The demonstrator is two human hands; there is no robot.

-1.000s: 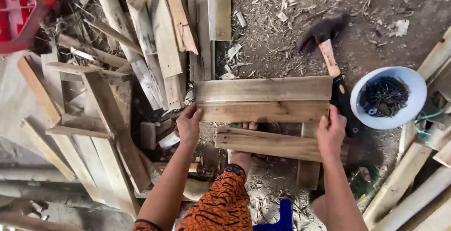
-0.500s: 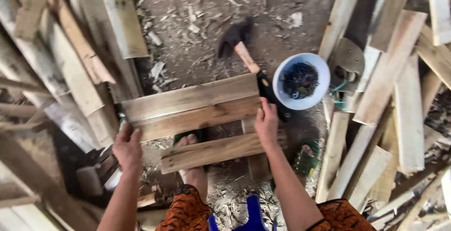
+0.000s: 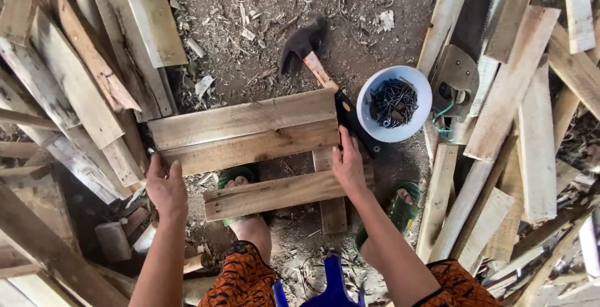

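Three flat wooden slats lie side by side on crosspieces on the dirt ground: two touching slats [image 3: 244, 131] at the far side and a third slat [image 3: 275, 193] nearer me. My left hand [image 3: 165, 185] rests at the left end of the second slat, fingers on its edge. My right hand [image 3: 347, 163] presses on the right end of the same slat, over the upright crosspiece [image 3: 331, 210]. Neither hand lifts anything. My feet in green sandals [image 3: 237, 179] stand under the frame.
A hammer [image 3: 312, 57] lies on the ground beyond the slats, its black grip beside a white bowl of dark nails [image 3: 394, 103]. A handsaw [image 3: 459, 76] lies to the right. Piles of loose planks [image 3: 519, 113] flank both sides. A blue stool [image 3: 331, 282] sits between my knees.
The view has swung to the right, so the slats sit more to the left of the frame. Both hands stay at the ends of the second slat.
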